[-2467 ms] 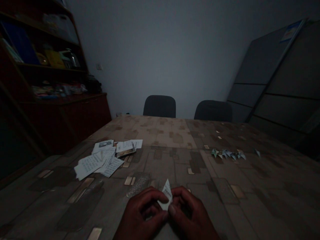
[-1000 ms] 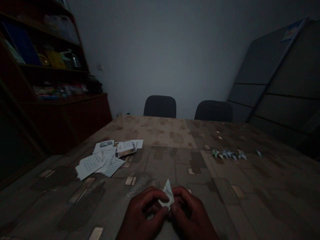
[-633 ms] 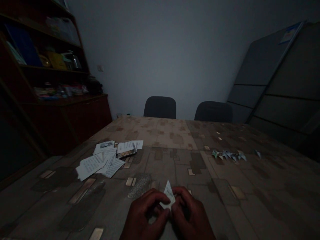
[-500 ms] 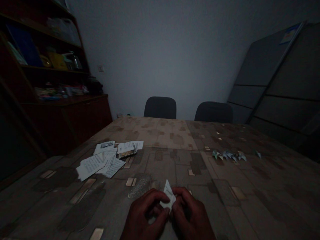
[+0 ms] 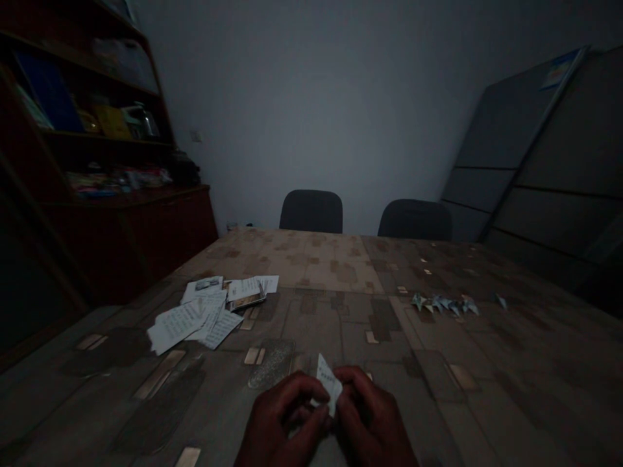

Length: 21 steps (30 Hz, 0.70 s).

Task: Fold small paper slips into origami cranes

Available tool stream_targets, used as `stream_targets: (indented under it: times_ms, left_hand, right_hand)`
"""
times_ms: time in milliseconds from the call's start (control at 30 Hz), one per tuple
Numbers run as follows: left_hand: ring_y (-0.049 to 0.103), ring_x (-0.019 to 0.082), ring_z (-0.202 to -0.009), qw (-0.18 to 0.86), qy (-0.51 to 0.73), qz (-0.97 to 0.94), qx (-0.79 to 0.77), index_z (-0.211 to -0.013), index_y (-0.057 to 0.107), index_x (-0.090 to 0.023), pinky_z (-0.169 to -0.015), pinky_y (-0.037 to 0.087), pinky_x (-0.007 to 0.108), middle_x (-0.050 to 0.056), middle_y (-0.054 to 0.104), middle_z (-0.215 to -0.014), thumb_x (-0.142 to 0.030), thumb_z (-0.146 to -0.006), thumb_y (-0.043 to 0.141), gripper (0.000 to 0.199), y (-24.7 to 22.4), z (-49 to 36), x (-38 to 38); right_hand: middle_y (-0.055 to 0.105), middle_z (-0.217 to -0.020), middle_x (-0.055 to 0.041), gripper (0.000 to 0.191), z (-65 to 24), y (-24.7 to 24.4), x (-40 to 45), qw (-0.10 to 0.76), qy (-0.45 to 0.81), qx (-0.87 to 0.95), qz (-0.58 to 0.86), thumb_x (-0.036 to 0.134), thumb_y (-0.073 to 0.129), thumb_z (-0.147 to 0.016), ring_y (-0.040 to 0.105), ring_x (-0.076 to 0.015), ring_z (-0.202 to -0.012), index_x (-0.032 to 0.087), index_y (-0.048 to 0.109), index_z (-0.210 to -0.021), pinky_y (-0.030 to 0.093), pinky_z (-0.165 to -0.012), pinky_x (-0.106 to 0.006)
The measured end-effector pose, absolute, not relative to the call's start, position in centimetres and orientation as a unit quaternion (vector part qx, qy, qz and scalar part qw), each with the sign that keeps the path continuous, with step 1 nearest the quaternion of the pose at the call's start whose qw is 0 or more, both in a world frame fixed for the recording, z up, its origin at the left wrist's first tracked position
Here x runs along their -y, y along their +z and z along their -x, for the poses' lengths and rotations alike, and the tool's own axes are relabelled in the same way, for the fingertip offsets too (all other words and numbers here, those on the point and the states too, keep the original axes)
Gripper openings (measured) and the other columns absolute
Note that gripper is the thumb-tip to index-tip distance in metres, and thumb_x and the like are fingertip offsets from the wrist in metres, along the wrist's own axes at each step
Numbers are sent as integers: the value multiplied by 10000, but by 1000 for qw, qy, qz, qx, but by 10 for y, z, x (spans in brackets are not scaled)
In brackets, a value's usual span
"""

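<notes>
A small folded piece of printed paper [image 5: 329, 383] stands between my hands near the table's front edge, its pointed tip up. My left hand [image 5: 287, 415] pinches its left side between thumb and fingers. On the right side, my right hand [image 5: 372, 412] grips it with thumb and forefinger. The paper's lower part is partly hidden by my fingers. Loose printed sheets [image 5: 178, 324] lie spread at the left of the table. Several small folded paper pieces [image 5: 440, 303] sit in a row at the right, and a single one [image 5: 501, 301] lies apart from them.
The table [image 5: 311, 324] has a patterned cover. Two dark chairs [image 5: 311, 211] [image 5: 415, 219] stand at its far side. A wooden cabinet [image 5: 170, 220] with filled shelves is at the left, and grey panels [image 5: 491, 136] stand at the right.
The folded paper's tip has shifted slightly left and down, and the paper looks narrower between my fingers. Both hands keep nearly the same place.
</notes>
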<state>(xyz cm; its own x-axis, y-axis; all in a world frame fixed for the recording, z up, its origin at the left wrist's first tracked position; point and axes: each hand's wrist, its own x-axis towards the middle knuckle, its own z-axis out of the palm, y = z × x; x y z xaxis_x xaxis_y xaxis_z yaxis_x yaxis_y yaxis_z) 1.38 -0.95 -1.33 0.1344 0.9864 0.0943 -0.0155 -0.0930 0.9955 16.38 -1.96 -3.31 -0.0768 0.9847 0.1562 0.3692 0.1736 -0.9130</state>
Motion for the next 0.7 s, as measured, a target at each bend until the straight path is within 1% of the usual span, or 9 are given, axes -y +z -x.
stream_targets:
  times_ms: [133, 333, 467, 567, 633, 700]
  left_hand:
    - [618, 135, -564, 519, 486, -548, -442, -688, 692, -185, -536, 464, 192, -20, 660, -630, -151, -711, 668, 48, -16, -13, 9]
    - [613, 128, -538, 516, 487, -543, -449, -646, 669, -189, -518, 464, 185, -36, 637, -591, -135, -693, 669, 71, -19, -13, 8]
    - [619, 131, -529, 521, 487, -530, -458, -683, 669, -192, -522, 477, 192, -38, 635, -570, -169, -689, 693, 34, -19, -14, 8]
    - [627, 140, -563, 524, 497, -518, -460, -725, 682, -190, -534, 500, 200, -34, 631, -594, -175, -671, 725, 70, -18, -14, 9]
    - [648, 152, -596, 546, 509, -497, -443, -817, 696, -187, -551, 527, 222, -13, 660, -675, -194, -680, 740, 145, -18, -13, 10]
    - [662, 158, -595, 580, 518, -477, -410, -920, 687, -184, -556, 541, 244, 10, 691, -731, -217, -702, 754, 231, -17, -12, 10]
  right_hand:
    - [663, -702, -36, 305, -163, -37, 19, 446, 346, 635, 528, 361, 461, -924, 590, -182, -658, 149, 678, -892, 413, -610, -259]
    - [640, -650, -9, 213, -164, -34, 19, 458, 330, 627, 536, 301, 518, -870, 552, -156, -591, 165, 675, -821, 387, -568, -242]
    - [628, -650, 0, 163, -164, -31, 19, 461, 325, 622, 543, 259, 535, -837, 541, -152, -589, 169, 670, -831, 391, -575, -240]
    - [619, -652, -2, 163, -165, -32, 17, 455, 366, 616, 529, 275, 554, -841, 537, -154, -604, 161, 669, -829, 393, -580, -239]
    - [599, -638, 5, 168, -164, -32, 15, 463, 430, 578, 516, 314, 594, -823, 526, -147, -599, 160, 649, -785, 389, -574, -234]
    - [566, -598, 26, 211, -163, -31, 13, 481, 505, 511, 503, 366, 644, -792, 496, -127, -556, 166, 606, -737, 363, -538, -217]
